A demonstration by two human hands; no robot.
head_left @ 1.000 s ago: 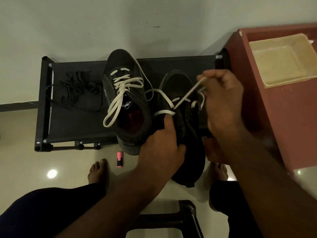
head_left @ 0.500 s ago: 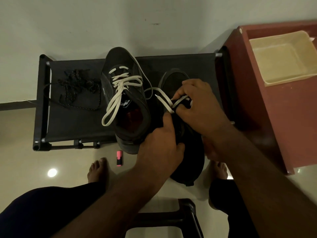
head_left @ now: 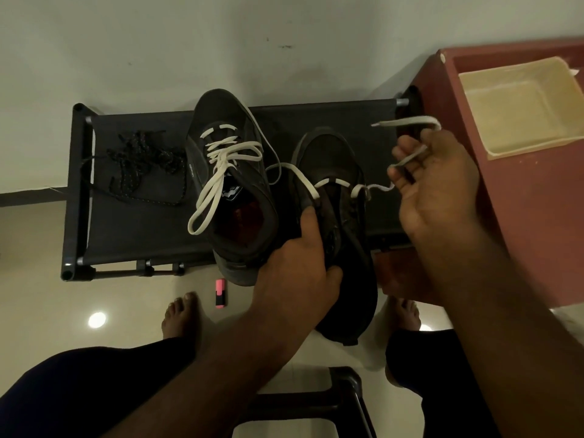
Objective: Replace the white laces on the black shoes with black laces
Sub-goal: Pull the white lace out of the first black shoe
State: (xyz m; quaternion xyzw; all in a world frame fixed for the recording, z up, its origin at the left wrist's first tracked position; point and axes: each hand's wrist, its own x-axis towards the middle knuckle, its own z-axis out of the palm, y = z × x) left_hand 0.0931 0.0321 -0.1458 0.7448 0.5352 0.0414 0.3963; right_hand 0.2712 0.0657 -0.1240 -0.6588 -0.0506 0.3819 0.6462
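Two black shoes stand on a black fabric rack (head_left: 132,229). The left shoe (head_left: 221,128) keeps its white lace tied across the tongue. My left hand (head_left: 300,267) grips the right shoe (head_left: 331,156) at its opening, thumb on the collar. A white lace (head_left: 303,178) runs through this shoe's lowest eyelets only. My right hand (head_left: 433,184) holds one end of that lace out to the right, fingers curled round it, the tip sticking out above the hand. A tangle of black laces (head_left: 142,162) lies on the rack's left part.
A dark red cabinet (head_left: 521,216) holding a cream tray (head_left: 518,105) stands right of the rack. A pink marker (head_left: 220,293) lies on the tiled floor by my bare feet. A black stool (head_left: 316,403) sits between my knees. The wall is behind the rack.
My right hand went from pinching the lace at the right shoe's eyelets to pulling it out to the right. More of the lace now hangs free of the shoe.
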